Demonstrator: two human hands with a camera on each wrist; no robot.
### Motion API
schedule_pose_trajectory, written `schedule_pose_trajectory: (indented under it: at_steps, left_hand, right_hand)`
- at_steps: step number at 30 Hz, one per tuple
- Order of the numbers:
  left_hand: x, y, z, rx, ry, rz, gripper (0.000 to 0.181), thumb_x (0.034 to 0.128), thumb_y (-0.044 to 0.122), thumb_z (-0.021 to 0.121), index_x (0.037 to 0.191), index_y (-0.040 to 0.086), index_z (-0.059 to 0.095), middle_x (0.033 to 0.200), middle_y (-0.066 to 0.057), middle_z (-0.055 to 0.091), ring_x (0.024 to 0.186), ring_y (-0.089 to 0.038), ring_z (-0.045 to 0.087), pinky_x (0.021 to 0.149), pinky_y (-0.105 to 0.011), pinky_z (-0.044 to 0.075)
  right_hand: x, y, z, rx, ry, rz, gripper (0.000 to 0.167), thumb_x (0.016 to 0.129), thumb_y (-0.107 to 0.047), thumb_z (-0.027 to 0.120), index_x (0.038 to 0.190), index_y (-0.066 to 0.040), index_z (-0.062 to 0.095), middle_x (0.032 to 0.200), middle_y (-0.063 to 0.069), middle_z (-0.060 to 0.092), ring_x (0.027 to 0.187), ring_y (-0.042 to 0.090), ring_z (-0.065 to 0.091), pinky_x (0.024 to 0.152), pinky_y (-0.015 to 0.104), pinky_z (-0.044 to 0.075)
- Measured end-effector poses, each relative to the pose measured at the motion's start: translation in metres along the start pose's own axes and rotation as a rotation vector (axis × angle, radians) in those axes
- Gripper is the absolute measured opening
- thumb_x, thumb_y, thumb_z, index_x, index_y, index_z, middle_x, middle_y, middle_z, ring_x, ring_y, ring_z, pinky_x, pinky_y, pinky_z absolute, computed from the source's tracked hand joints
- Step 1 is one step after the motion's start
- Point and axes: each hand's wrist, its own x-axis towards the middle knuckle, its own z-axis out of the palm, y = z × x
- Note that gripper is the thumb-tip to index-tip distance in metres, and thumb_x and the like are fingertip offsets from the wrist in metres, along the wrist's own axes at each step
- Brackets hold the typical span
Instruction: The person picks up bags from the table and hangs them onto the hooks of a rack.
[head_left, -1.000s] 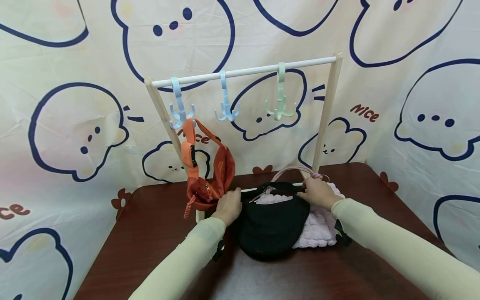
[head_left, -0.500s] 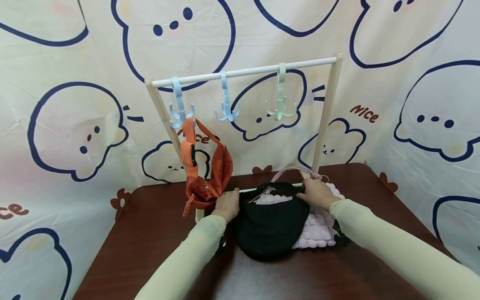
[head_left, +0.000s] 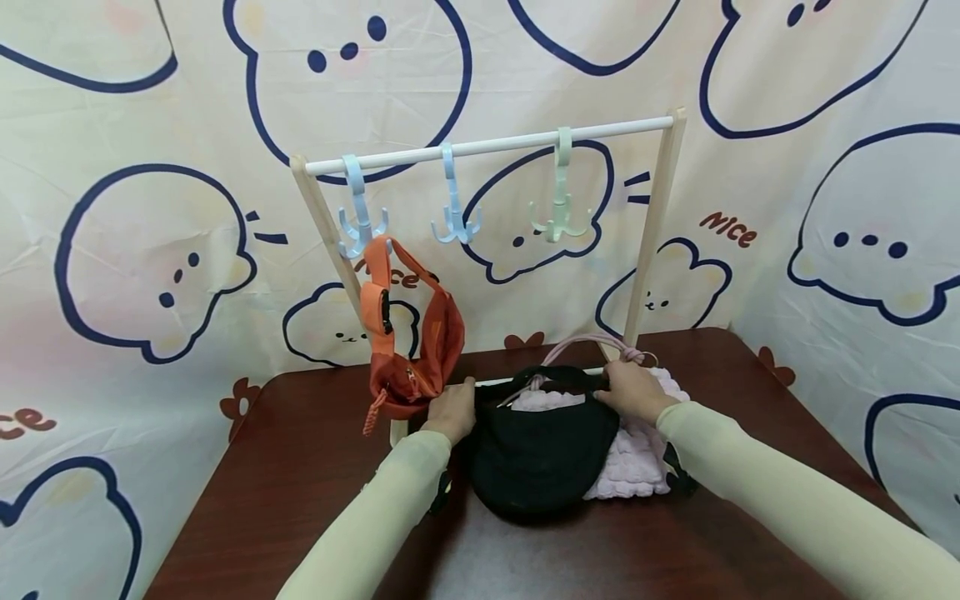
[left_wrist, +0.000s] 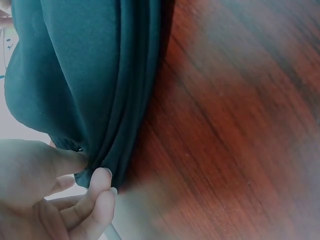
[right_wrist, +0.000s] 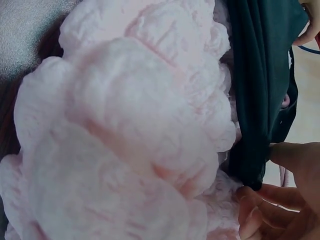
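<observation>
A black crescent-shaped bag (head_left: 536,467) stands on the table in front of a pink puffy quilted bag (head_left: 633,462). My left hand (head_left: 452,411) grips its upper left corner; thumb and fingers pinch the fabric (left_wrist: 97,100) in the left wrist view. At the upper right corner my right hand (head_left: 636,388) pinches the bag, which looks dark green in the right wrist view (right_wrist: 257,100). The pink bag's cord handle (head_left: 585,340) arches up behind the black bag. An orange bag (head_left: 412,350) hangs just left of my left hand.
A small rack with a white rail (head_left: 495,146) stands behind the bags. A blue hook (head_left: 358,208) carries the orange bag; another blue hook (head_left: 454,208) and a green hook (head_left: 560,200) hang bare. Behind is a patterned cloth (head_left: 157,267).
My left hand has shifted slightly left with the black bag's left corner. The orange bag has swung a little to the left. My right hand is almost unmoved.
</observation>
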Motion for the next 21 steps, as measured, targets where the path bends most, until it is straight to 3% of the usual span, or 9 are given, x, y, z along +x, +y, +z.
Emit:
schedule_pose_trajectory:
  at_steps: [9,16,21]
  left_hand:
    - [-0.0011,-0.0013,-0.0003,-0.042,-0.024,0.0,0.046,0.0991,0.01,0.062,0.143,0.008,0.049,0.119,-0.017,0.068,0.101,-0.03,0.069,0.078,-0.047,0.057]
    - [-0.0013,-0.0048,-0.0018,-0.066,-0.006,0.028,0.05,0.0958,0.008,0.066,0.143,0.009,0.047,0.119,-0.018,0.069,0.098,-0.03,0.069,0.076,-0.046,0.056]
    - [-0.0004,-0.0057,-0.0028,-0.092,-0.009,0.023,0.052,0.0942,0.006,0.067,0.143,0.008,0.049,0.124,-0.019,0.065,0.108,-0.032,0.066,0.084,-0.048,0.056]
  right_hand:
    - [0.0033,0.0007,0.0034,0.009,-0.056,0.033,0.023,0.091,-0.021,0.074,0.091,0.001,0.069,0.067,0.005,0.057,0.058,0.018,0.053,0.055,0.031,0.039]
    - [0.0068,0.0046,0.0051,0.073,-0.052,0.01,0.034,0.09,-0.015,0.074,0.113,0.008,0.068,0.092,0.016,0.071,0.076,0.022,0.063,0.071,0.041,0.054]
    - [0.0081,0.0051,0.0055,0.081,-0.053,0.0,0.032,0.089,-0.012,0.074,0.113,0.009,0.069,0.091,0.016,0.07,0.078,0.024,0.064,0.074,0.043,0.055]
